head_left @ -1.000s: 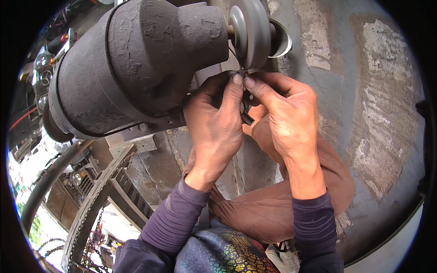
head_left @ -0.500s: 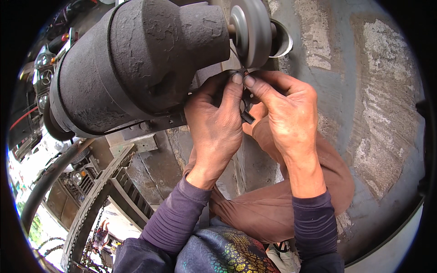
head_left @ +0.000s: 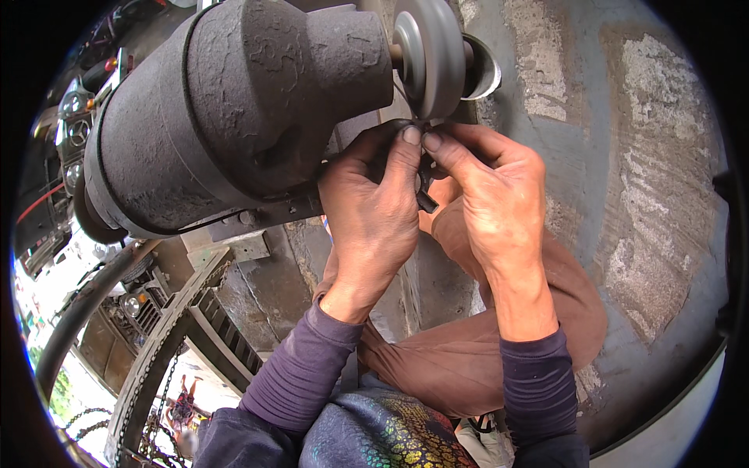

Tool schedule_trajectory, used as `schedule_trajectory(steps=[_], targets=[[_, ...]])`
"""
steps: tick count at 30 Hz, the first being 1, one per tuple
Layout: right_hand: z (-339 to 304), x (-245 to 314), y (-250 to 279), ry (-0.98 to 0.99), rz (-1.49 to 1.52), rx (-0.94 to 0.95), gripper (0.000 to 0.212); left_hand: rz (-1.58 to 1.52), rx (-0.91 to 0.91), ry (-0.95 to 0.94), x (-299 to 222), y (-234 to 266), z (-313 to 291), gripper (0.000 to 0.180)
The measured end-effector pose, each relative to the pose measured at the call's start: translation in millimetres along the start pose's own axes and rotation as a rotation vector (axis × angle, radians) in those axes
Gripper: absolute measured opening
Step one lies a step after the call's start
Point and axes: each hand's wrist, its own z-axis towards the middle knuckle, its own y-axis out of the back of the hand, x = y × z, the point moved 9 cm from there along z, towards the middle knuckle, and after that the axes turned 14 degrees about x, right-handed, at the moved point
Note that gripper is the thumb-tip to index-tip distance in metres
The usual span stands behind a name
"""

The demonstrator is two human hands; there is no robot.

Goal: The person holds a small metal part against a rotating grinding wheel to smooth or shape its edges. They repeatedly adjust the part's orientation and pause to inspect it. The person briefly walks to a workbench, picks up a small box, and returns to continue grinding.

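A bench grinder with a dark, rough motor housing [head_left: 226,101] fills the upper left. On its shaft a grey grinding wheel [head_left: 445,66] looks blurred, as if spinning. Right under the wheel's lower rim, my left hand [head_left: 368,214] and my right hand [head_left: 503,207] meet with thumbs and fingers pinched. Between the fingertips is a small dark piece, mostly hidden, whose kind I cannot make out; its upper end is at or very near the wheel. A black stub [head_left: 427,202] shows below the fingers, between the palms; I cannot tell whether it belongs to that piece.
Right of the wheel is a round metal cup-like guard [head_left: 484,69]. A second wheel [head_left: 94,210] sits at the housing's far end. Below lies my bent leg in brown trousers [head_left: 460,359] on a worn concrete floor [head_left: 663,171]. At lower left stand a metal frame [head_left: 168,343] with chains and parked vehicles.
Both hands have shifted very slightly, staying pinched together under the wheel. The reddish bit between the fingertips no longer shows. A distant person at lower left has moved.
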Motion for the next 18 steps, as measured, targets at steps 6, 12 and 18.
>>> schedule_trajectory(steps=[6, 12, 18], targets=[[-1.8, -4.6, 1.4, -0.038, 0.037, -0.006, 0.021, 0.011, 0.005, -0.005, -1.6, -1.0, 2.3, 0.024], [-2.4, -9.1, 2.2, -0.035, 0.073, -0.015, 0.022, 0.015, 0.013, -0.002, -1.5, -1.9, 4.0, 0.025], [-3.0, -10.6, 2.4, -0.03, 0.098, -0.015, 0.023, 0.018, 0.016, -0.005, -0.5, -2.1, 6.2, 0.026]])
